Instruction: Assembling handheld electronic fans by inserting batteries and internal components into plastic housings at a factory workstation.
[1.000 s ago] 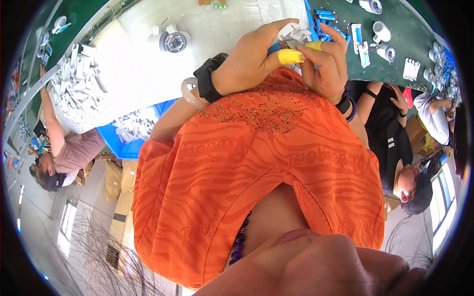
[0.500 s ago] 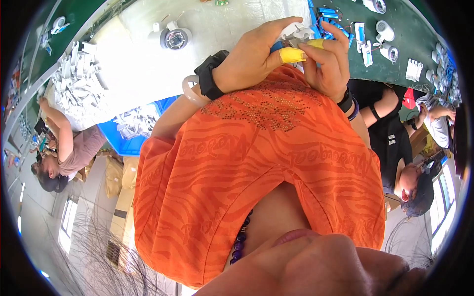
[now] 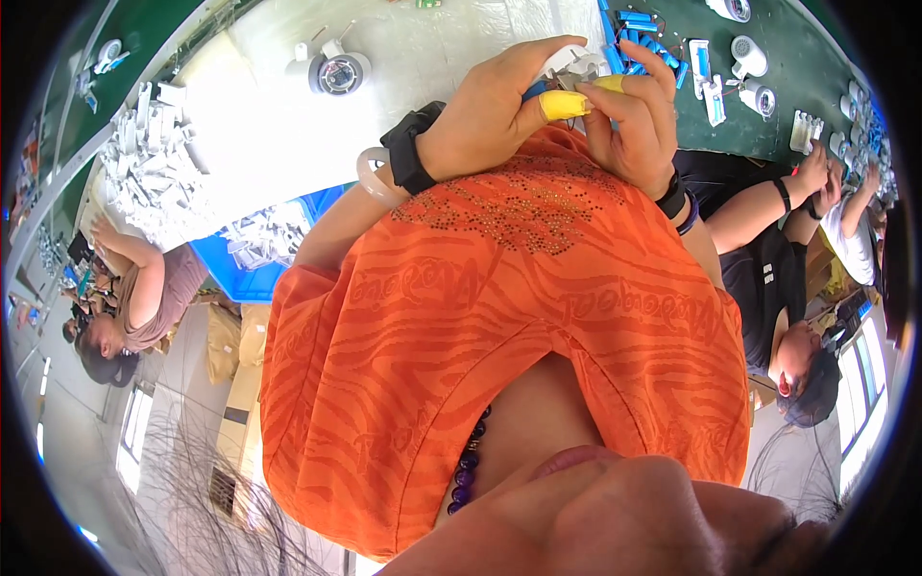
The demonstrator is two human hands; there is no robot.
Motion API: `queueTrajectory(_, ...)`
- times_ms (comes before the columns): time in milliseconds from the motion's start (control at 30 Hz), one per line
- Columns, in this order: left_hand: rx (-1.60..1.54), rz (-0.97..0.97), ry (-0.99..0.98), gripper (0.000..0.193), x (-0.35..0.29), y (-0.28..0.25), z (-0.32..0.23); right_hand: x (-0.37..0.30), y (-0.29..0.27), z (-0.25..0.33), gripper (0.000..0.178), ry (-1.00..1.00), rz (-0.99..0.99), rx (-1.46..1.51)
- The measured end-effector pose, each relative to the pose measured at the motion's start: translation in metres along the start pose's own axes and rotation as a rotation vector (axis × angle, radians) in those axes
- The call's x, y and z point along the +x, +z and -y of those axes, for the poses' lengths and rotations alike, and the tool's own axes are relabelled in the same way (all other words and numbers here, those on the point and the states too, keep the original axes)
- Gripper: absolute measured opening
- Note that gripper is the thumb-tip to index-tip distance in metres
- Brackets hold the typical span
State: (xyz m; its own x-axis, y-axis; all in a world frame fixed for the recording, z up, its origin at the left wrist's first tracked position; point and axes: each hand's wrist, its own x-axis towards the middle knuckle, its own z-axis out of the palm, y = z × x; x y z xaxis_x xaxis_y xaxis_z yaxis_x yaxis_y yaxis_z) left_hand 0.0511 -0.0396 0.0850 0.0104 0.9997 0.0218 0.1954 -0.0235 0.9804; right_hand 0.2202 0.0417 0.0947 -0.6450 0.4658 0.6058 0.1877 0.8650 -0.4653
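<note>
bright overall, with glare washing out the white surface [image 3: 279, 144] at upper left. the left window [image 3: 133, 442] and right window [image 3: 862, 384] glow nearly white. straight edges bow toward the soft, bluish-fringed rim; black fills the corners, and the lower right sinks into shade.

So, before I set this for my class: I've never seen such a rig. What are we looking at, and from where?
There is no machine, just a person's left hand and right hand, with yellow wraps on some fingers. A wide fisheye camera worn on the head looks down, which is why straight edges bend. The left hand holds a small white piece; the right fingertips are at it, though fine details are too small to tell. On the white-covered table lie a heap of white parts and a round device; farther right are blue tubes.
</note>
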Motion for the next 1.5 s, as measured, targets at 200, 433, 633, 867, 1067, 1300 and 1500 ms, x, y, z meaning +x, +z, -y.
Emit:
queueTrajectory(200,-0.033,-0.005,-0.029,0.036,-0.003,0.003,0.003,-0.005,0.002,0.001,0.028,0.020,0.000,-0.015)
queueTrajectory(433,-0.014,-0.025,0.003,0.034,-0.003,0.002,0.003,-0.005,0.003,0.002,0.031,0.024,0.018,-0.033)
queueTrajectory(633,-0.083,-0.063,-0.041,0.034,-0.005,0.009,0.006,-0.006,0.004,0.005,0.031,0.072,0.025,-0.027)
queueTrajectory(867,-0.122,-0.118,-0.118,0.030,-0.002,0.006,-0.005,0.001,0.017,0.004,0.030,0.090,-0.015,-0.039)
queueTrajectory(1067,-0.192,-0.108,-0.284,0.027,0.009,-0.003,0.012,0.006,0.036,-0.008,0.025,0.204,-0.011,0.077)
queueTrajectory(1300,-0.180,-0.174,-0.339,0.037,0.073,-0.093,0.037,0.026,0.017,-0.110,0.025,0.291,0.033,-0.095)
queueTrajectory(1500,-0.078,-0.410,-0.286,0.039,0.144,-0.217,0.096,0.000,-0.032,-0.249,0.030,0.385,0.228,-0.674)
